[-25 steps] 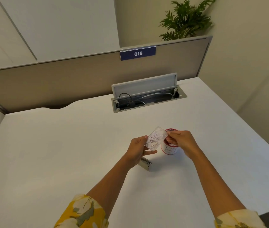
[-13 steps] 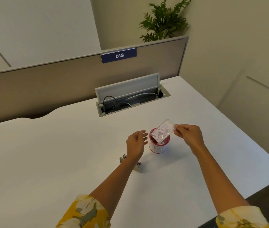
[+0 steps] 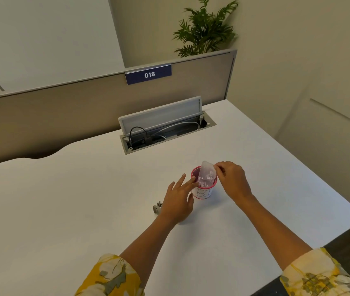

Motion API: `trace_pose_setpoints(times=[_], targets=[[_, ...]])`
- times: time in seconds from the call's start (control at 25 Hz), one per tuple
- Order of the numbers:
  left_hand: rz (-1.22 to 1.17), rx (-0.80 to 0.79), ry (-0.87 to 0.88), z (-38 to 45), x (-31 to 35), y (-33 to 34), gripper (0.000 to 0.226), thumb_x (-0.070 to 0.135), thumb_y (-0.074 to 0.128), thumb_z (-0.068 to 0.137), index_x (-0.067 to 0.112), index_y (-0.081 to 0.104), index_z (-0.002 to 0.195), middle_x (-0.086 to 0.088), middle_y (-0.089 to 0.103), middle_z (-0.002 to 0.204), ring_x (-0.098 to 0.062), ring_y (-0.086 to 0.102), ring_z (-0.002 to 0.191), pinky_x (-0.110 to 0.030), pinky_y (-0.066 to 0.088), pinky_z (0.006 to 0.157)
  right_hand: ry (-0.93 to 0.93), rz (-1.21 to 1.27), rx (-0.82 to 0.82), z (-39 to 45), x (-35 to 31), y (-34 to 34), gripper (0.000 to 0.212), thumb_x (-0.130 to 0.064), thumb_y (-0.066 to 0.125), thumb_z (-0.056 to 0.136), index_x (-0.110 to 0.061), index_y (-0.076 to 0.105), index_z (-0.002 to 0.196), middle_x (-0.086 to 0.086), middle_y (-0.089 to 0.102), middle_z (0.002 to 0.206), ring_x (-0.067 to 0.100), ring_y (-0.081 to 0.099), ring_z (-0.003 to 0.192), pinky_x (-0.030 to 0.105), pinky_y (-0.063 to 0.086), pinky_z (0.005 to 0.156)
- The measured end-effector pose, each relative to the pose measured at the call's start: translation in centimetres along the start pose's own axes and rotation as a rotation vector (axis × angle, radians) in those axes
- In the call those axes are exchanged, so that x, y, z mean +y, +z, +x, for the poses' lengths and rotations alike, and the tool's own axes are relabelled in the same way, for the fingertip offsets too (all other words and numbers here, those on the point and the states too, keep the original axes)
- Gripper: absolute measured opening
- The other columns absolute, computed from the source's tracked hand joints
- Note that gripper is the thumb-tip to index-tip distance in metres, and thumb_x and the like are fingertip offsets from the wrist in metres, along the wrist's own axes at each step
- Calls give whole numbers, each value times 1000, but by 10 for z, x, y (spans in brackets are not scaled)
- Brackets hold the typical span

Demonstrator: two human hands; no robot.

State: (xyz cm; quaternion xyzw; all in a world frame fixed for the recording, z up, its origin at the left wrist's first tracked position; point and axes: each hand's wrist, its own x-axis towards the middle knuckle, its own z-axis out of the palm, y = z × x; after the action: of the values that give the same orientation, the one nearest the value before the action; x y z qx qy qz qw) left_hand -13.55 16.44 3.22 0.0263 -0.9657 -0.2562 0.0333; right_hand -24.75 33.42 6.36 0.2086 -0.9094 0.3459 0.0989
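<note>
So the cup [image 3: 203,192] is a little white one with a pinkish-red rim and what looks like "B1" drawn on its side. It stands upright on the counter [image 3: 84,199], well in front of the open cable hatch [image 3: 165,129] and a bit to its right. The bag [image 3: 206,173] is a small clear plastic one with tiny pale pink bits inside. It's nearly upright, its bottom end down in the cup and its top poking over the rim. The right hand [image 3: 231,180] pinches its top edge, and the left hand [image 3: 178,199] has straight fingertips at the cup's rim.
</note>
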Motion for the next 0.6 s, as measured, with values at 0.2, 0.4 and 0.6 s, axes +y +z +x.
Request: trace_pose_setpoints(times=[0.2,0.4,0.6], targets=[[96,-41,22,-1,0,-3,47,27,45,102,35,40,148,9,28,163,-19,11,155,-45,7,125,-515,-310,-59,-5,21,3,39,-7,89,59,4,73,93,18,75,82,30,73,60,34,60,59],[139,-47,14,-2,2,-3,48,30,44,102,36,37,149,10,27,163,-19,12,155,-44,6,125,-618,-362,-91,-15,32,0,45,-9,90,58,2,72,98,14,76,83,25,73,60,29,60,58],[158,-37,26,-3,5,-3,50,27,44,101,36,35,150,9,29,163,-19,14,155,-44,9,125,-528,-226,-100,-23,28,-4,24,-7,78,76,-3,71,98,11,75,85,23,71,63,26,60,59]])
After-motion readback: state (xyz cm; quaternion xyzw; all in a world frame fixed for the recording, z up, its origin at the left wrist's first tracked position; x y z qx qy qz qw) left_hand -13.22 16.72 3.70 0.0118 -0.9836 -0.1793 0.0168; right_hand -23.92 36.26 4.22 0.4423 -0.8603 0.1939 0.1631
